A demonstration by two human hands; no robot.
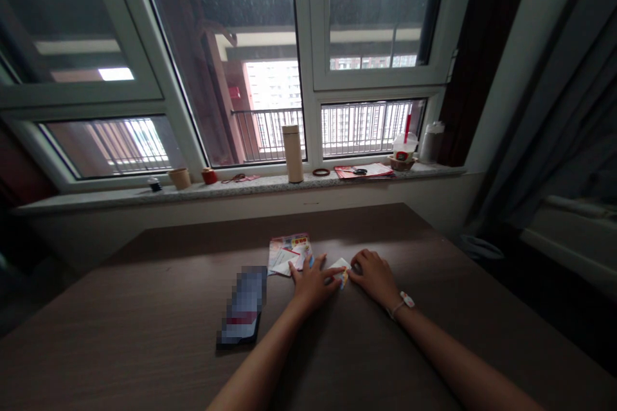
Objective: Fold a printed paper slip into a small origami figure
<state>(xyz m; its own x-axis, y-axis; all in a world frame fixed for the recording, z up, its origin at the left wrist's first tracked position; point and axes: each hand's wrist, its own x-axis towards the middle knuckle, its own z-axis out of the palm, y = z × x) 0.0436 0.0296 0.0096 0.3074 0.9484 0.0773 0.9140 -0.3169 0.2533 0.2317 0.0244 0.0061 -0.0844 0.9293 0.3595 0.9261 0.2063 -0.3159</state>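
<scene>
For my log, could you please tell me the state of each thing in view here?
small paper: flat on table, pinned at both ends.
left hand: fingers spread, pressing.
right hand: fingers bent, pressing.
colourful packet: lying flat.
phone: lying flat.
tumbler: upright on sill.
drink cup: upright, straw in.

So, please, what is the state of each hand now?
Left hand: open, fingers flat on the small folded paper.
Right hand: fingers curled at the paper; grip cannot be told.
</scene>
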